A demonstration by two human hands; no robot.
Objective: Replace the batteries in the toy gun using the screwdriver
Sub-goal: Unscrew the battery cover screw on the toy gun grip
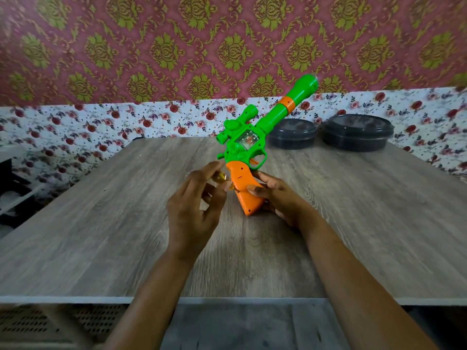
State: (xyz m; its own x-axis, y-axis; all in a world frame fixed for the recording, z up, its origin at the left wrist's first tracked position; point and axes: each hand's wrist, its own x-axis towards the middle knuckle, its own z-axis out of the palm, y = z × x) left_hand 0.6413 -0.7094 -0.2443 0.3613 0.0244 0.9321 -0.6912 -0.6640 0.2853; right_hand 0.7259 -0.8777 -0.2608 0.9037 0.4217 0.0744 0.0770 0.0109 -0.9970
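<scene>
Nearest to me, two bare forearms reach forward over a grey wood-grain table. The right hand is wrapped round the orange grip of the toy gun, holding it above the table's middle, green barrel slanting up and to the right. The left hand pinches a screwdriver with a clear amber handle, its tip at the grip's side.

I judge the main risk to be the tip slipping out of the small screw, because the gun is steadied by one hand only. A freed screw could also drop and roll away. I see no batteries.

Two dark lidded containers sit at the far edge. I can read no brand, label or writing anywhere.
</scene>
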